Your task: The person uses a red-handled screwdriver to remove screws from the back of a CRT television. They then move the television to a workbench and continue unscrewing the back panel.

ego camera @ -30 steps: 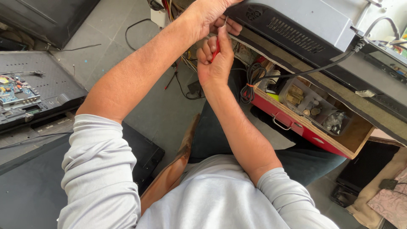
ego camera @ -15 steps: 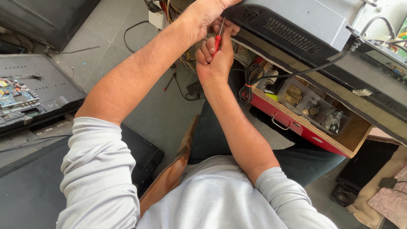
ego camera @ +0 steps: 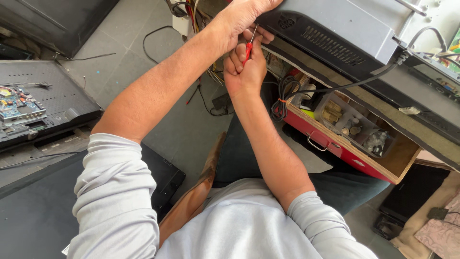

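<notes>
small red-handled screwdriver (ego camera: 247, 49) held upright, its thin metal shaft pointing up at the lower edge of the grey device casing (ego camera: 335, 29). right hand (ego camera: 246, 67) just below the casing, grip clamped on the screwdriver handle. left hand (ego camera: 242, 14) above it, laid on the casing's near corner, fingers curled over the edge; whether its grip pinches anything, cannot tell. black cable (ego camera: 354, 84) runs from the casing's right side down toward the open red drawer (ego camera: 335, 144) below the casing, small parts inside. well left of the casing, a circuit board (ego camera: 17, 103) on a dark panel on the floor.
</notes>
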